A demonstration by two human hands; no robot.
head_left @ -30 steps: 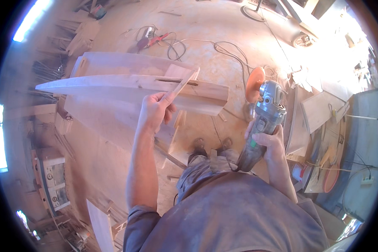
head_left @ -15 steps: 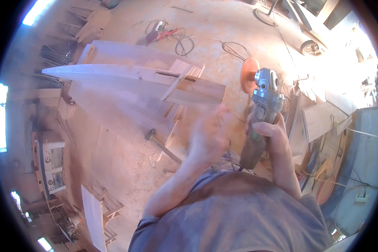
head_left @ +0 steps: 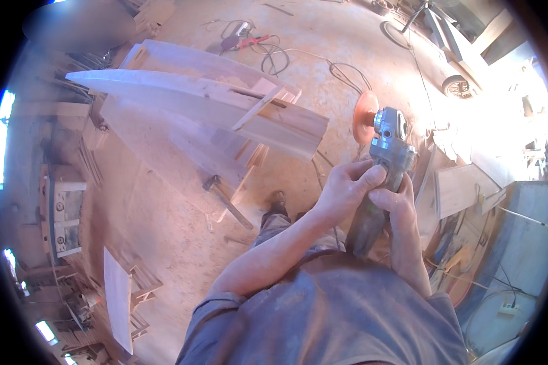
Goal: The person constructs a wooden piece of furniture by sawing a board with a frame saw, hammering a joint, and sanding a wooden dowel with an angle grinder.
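An angle grinder (head_left: 393,148) with a dark grey body and metal gear head points away from me, in front of my chest on the right. On its left side an orange disc (head_left: 364,119) stands edge-on, clear of the wood. My right hand (head_left: 400,205) wraps round the body from the right. My left hand (head_left: 349,193) presses against the body from the left, its thumb on the upper face and its fingers bent. Left of the disc lies a long tapered wooden piece (head_left: 182,91) on wide boards, with a short wooden strip (head_left: 259,108) across its broad end.
A hammer (head_left: 226,201) rests by the boards' near edge. A red-and-grey power tool (head_left: 246,42) and its cord lie on the dusty floor beyond. Wooden panels (head_left: 463,188) lean at right beside a blue surface (head_left: 523,243). A small wooden stand (head_left: 141,286) is at lower left.
My left hand, blurred and apart from the grinder before, has moved right onto its body. The right hand still holds the grinder, which sits slightly lower in view.
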